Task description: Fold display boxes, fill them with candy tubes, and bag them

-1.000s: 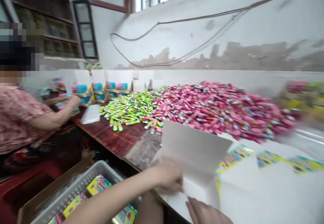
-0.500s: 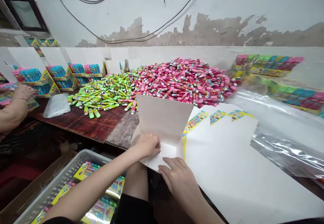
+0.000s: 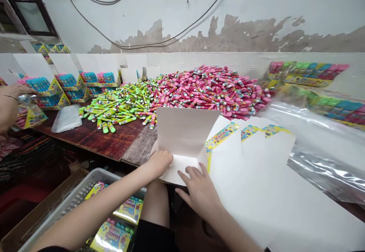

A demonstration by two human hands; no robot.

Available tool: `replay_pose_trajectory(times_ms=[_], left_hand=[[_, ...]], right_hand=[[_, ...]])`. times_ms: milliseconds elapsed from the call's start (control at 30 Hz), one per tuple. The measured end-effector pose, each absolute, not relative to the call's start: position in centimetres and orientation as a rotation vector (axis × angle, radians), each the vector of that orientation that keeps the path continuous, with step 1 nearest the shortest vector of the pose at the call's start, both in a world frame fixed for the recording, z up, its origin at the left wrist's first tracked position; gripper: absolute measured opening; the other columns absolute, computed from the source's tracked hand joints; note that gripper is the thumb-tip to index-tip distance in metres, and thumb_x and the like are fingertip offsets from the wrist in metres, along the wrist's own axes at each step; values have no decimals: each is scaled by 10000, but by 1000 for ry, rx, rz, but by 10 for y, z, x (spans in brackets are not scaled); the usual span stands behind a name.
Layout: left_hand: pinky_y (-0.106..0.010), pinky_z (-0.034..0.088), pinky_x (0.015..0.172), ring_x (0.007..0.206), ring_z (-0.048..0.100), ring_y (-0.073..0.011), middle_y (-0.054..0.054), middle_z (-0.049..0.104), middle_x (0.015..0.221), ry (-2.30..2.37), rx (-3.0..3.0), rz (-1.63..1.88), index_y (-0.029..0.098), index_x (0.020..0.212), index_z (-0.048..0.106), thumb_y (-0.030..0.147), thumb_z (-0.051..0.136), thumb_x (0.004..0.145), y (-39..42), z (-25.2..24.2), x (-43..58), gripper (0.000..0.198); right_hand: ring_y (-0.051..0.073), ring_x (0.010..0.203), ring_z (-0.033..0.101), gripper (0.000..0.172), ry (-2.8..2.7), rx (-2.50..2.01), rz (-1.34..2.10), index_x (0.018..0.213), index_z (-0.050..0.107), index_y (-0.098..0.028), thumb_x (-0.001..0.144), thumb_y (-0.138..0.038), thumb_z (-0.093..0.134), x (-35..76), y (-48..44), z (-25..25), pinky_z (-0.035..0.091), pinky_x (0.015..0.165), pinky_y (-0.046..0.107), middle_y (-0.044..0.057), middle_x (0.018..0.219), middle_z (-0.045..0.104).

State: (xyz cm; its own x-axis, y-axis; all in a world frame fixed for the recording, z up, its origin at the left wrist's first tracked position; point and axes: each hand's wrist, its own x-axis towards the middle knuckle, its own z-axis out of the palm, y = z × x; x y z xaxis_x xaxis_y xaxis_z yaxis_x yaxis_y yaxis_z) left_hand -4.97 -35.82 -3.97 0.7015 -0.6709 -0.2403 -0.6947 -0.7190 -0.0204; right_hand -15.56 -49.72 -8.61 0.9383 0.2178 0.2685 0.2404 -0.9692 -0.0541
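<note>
Peeling plaster marks the wall (image 3: 182, 39) across the top of the frame, above a dark red table (image 3: 114, 141) heaped with green sticks (image 3: 119, 103) left of centre and pink sticks (image 3: 211, 88) behind the middle. Along the left, yellow-edged display boxes (image 3: 47, 92) stand with blue and pink pieces packed in tiers; at the upper right, clear-wrapped packs (image 3: 310, 73) hold rows of pink, green and blue. Down at the lower left I see a grey basket (image 3: 99, 173) with bright yellow packets (image 3: 112, 235) lying in it. At the centre sits a white carton (image 3: 186, 130), its back panel raised and its pale inside showing, beside overlapping white card sheets (image 3: 256, 191). The left hand (image 3: 162, 163) curls at the carton's left front; I cannot tell whether it grips the card. The right hand (image 3: 199, 185) is splayed at the front right, fingers apart, grasping nothing.
</note>
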Motion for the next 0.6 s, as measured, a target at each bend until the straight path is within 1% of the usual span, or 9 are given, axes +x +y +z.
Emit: replay_pose_trajectory(times_ms=[100,167,267,333,400,433,500,533,600], left_hand=[[-440,524,798,980,640,-327,-196,639,1030,1091,-2786,292,59,1010,644,58,386,852,-359,-35,-52,302],[-466,528,777,969,643,-348,-214,640,1014,1093,-2766,281,41,991,650,70,340,868,-357,-32,-56,335],[-492,523,792,939,657,-345,-197,666,980,1143,-2777,301,87,968,672,311,280,950,-350,-29,-66,452],[-499,493,882,1016,635,-336,-189,669,1056,1166,-2826,340,120,1044,662,519,252,932,-342,-32,-73,583],[-488,422,1002,1177,544,-335,-194,599,1233,1135,-2859,367,119,1216,585,644,347,856,-334,-40,-77,680],[-471,380,1052,1248,479,-327,-190,531,1320,1119,-2847,361,112,1290,528,643,411,829,-330,-45,-76,713],[-431,322,1105,1318,395,-292,-170,424,1409,1086,-2782,332,98,1360,447,506,470,849,-324,-59,-68,654],[-415,315,1112,1323,390,-273,-162,407,1419,1075,-2743,311,92,1361,444,406,454,868,-321,-66,-62,585],[-393,320,1112,1315,407,-246,-155,413,1415,1075,-2683,239,85,1339,474,257,405,865,-315,-83,-45,508]], right_hand=[[257,1001,575,354,-340,-2988,-361,1116,642,-229,832,-431,584,-143,-496,-83,277,1056,510,87,1012,641],[262,1031,569,376,-364,-2964,-331,1125,639,-219,833,-448,577,-139,-498,-79,262,1076,514,88,1017,647],[276,1217,468,504,-500,-2884,-371,1244,563,-219,842,-520,526,-146,-508,-73,210,1122,508,96,1205,602],[273,1356,305,579,-508,-2847,-461,1359,445,-253,859,-544,476,-162,-521,-72,176,1140,513,83,1424,433],[304,1410,171,693,-366,-2877,-498,1431,328,-276,829,-572,500,-182,-538,-75,162,1131,560,80,1534,232],[336,1412,144,780,-265,-2907,-471,1449,290,-270,789,-602,539,-192,-547,-79,164,1118,593,99,1546,182],[387,1399,153,913,-95,-2962,-318,1459,274,-251,706,-632,622,-210,-565,-89,188,1092,631,138,1539,174],[394,1393,168,923,-36,-2983,-225,1457,281,-252,692,-612,652,-217,-574,-93,207,1087,631,143,1532,190],[375,1394,183,842,55,-3012,-122,1452,287,-276,735,-513,661,-227,-591,-101,219,1092,615,120,1530,205]])
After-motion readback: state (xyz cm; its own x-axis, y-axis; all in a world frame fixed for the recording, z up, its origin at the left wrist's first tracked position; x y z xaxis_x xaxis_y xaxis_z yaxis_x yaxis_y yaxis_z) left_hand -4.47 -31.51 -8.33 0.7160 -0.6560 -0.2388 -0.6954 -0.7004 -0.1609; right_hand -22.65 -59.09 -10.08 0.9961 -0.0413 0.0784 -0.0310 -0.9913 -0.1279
